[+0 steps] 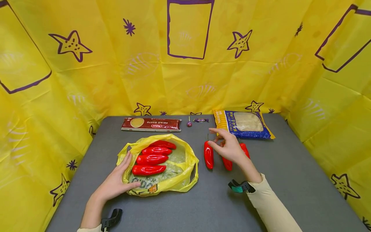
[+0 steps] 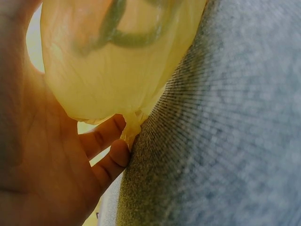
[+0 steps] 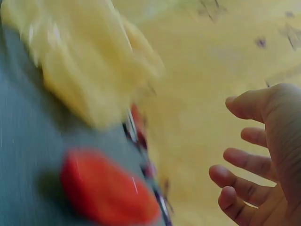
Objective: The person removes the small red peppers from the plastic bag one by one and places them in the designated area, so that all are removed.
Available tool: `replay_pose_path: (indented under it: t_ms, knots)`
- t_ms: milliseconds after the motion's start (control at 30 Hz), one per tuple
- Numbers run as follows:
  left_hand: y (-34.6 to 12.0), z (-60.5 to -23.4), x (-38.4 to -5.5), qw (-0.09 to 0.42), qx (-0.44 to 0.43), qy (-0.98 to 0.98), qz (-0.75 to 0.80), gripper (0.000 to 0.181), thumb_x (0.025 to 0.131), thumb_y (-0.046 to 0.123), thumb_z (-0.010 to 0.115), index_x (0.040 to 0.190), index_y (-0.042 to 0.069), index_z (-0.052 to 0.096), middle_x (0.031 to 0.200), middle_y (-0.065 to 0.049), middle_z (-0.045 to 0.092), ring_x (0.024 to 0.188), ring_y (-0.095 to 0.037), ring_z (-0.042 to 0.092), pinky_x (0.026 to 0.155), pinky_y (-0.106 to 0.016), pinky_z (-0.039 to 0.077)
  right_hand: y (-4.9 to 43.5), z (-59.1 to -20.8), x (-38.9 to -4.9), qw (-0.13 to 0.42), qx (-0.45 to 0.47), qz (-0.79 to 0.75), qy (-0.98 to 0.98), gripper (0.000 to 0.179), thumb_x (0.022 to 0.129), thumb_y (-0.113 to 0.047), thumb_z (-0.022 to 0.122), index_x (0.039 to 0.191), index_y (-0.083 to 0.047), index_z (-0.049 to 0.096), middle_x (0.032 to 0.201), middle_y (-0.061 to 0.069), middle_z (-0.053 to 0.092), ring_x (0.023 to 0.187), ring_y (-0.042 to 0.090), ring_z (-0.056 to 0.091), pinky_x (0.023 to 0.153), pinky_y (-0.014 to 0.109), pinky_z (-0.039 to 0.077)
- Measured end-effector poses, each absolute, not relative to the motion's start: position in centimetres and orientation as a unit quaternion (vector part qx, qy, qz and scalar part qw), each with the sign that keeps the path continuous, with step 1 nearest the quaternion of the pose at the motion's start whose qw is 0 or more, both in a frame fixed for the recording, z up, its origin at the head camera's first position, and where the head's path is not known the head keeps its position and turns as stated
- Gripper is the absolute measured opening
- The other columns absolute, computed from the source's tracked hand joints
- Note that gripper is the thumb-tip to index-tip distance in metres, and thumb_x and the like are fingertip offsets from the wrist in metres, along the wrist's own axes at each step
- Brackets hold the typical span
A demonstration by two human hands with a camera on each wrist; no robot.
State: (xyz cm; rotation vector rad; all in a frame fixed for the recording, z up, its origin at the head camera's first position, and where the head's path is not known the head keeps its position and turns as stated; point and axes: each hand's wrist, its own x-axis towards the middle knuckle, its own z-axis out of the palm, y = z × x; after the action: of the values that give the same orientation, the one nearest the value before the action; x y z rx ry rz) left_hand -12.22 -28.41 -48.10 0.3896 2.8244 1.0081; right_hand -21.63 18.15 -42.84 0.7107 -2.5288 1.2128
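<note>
Bag (image 1: 174,185), peppers (image 1: 208,156), packets (image 1: 246,124) on table (image 1: 179,212)

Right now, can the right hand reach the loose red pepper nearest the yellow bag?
Likely yes: the empty right hand is close by, nothing else covers that red pepper, and the yellow bag lies apart.

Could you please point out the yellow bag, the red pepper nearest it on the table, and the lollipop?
Yellow bag (image 1: 171,186), head view: its near rim.
Red pepper (image 1: 208,156), head view: middle of its body.
Lollipop (image 1: 189,124), head view: its round wrapped head.
</note>
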Motion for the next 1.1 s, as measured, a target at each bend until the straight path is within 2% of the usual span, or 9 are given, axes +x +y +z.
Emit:
replay_pose_path:
  t_ms: [167, 367, 467, 567, 667, 867, 1100]
  knots:
    - [-28.5, -48.2, -12.3, 0.059, 0.128, 0.933, 0.332, 0.12, 0.086, 0.055, 0.083, 0.171, 0.009, 0.013, 0.179, -0.014, 0.005, 0.158, -0.052, 0.017, 0.116, -0.078, 0.027, 12.3, -42.4, -21.6, 0.096, 0.317, 0.426, -0.842, 0.049, 0.094, -0.016, 0.082, 0.14, -0.009, 0.068, 0.129, 0.012, 0.071, 0.083, 0.027, 0.068, 0.056, 0.029, 0.052]
    - [-28.6, -48.3, -12.2, 0.055, 0.133, 0.932, 0.334, 0.119, 0.086, 0.053, 0.084, 0.171, 0.008, 0.013, 0.179, -0.013, 0.004, 0.158, -0.052, 0.017, 0.116, -0.078, 0.027, 5.9, -41.8, -21.2, 0.068, 0.393, 0.407, -0.822, 0.049, 0.093, -0.018, 0.082, 0.139, -0.006, 0.067, 0.125, 0.01, 0.071, 0.084, 0.025, 0.069, 0.059, 0.022, 0.05]
    - [-28.5, -48.2, -12.2, 0.053, 0.134, 0.931, 0.336, 0.119, 0.086, 0.052, 0.084, 0.171, 0.007, 0.014, 0.179, -0.013, 0.005, 0.158, -0.053, 0.017, 0.116, -0.078, 0.027, 3.4, -41.6, -21.0, 0.048, 0.416, 0.385, -0.822, 0.05, 0.093, -0.02, 0.082, 0.139, -0.007, 0.067, 0.127, 0.008, 0.072, 0.087, 0.022, 0.067, 0.07, 0.024, 0.054]
    - [-28.5, -48.2, -12.2, 0.052, 0.136, 0.93, 0.338, 0.118, 0.087, 0.052, 0.084, 0.171, 0.007, 0.014, 0.179, -0.014, 0.005, 0.158, -0.053, 0.017, 0.116, -0.078, 0.026, 1.4, -41.6, -20.8, 0.029, 0.43, 0.358, -0.829, 0.05, 0.093, -0.023, 0.082, 0.139, -0.007, 0.067, 0.132, 0.008, 0.072, 0.104, 0.022, 0.07, 0.091, 0.028, 0.057]
    - [-28.5, -48.3, -12.2, 0.051, 0.139, 0.929, 0.34, 0.118, 0.087, 0.05, 0.084, 0.171, 0.007, 0.014, 0.179, -0.013, 0.005, 0.158, -0.053, 0.017, 0.116, -0.079, 0.026, -0.3, -41.7, -20.7, 0.008, 0.438, 0.33, -0.837, 0.049, 0.094, -0.025, 0.082, 0.138, -0.007, 0.069, 0.135, 0.007, 0.072, 0.121, 0.019, 0.068, 0.105, 0.028, 0.053]
    - [-28.6, -48.3, -12.1, 0.049, 0.141, 0.927, 0.344, 0.117, 0.087, 0.049, 0.084, 0.171, 0.007, 0.014, 0.179, -0.012, 0.005, 0.158, -0.053, 0.017, 0.115, -0.079, 0.026, -2.7, -42.5, -20.3, -0.035, 0.454, 0.274, -0.847, 0.046, 0.095, -0.031, 0.081, 0.136, -0.014, 0.072, 0.135, -0.002, 0.072, 0.125, 0.011, 0.065, 0.108, 0.02, 0.047]
    - [-28.5, -48.2, -12.1, 0.049, 0.14, 0.929, 0.34, 0.117, 0.087, 0.05, 0.084, 0.171, 0.007, 0.015, 0.179, -0.012, 0.006, 0.157, -0.054, 0.019, 0.115, -0.079, 0.028, -4.4, -43.6, -19.8, -0.065, 0.476, 0.216, -0.85, 0.046, 0.095, -0.032, 0.081, 0.137, -0.017, 0.071, 0.133, -0.005, 0.072, 0.123, 0.009, 0.064, 0.11, 0.02, 0.045]
